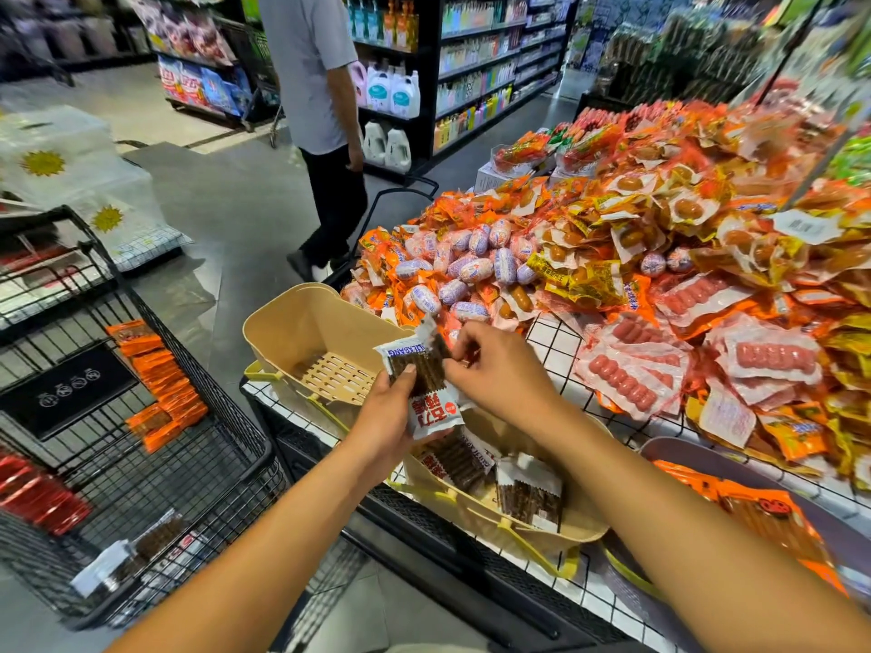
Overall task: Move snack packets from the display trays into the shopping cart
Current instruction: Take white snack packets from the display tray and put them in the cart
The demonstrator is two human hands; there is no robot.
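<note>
My left hand (384, 421) grips a small stack of white snack packets (426, 388) with brown sticks inside, held above the display's front edge. My right hand (495, 369) pinches the top edge of a packet at the back of that stack. Below them a beige tray (579, 530) holds a few more of the same packets (530, 492). A second beige tray (301, 322) behind it looks bare inside. The black wire shopping cart (155, 464) stands to the left, with orange packets (160, 384), red packets (37, 497) and brown-stick packets (141, 549) lying in it.
A large heap of orange, yellow and pink sausage packets (636, 256) covers the display table to the right. A grey tray (735, 478) with orange packets sits at the front right. A person (325, 124) stands in the aisle ahead, by shelves of bottles (476, 63).
</note>
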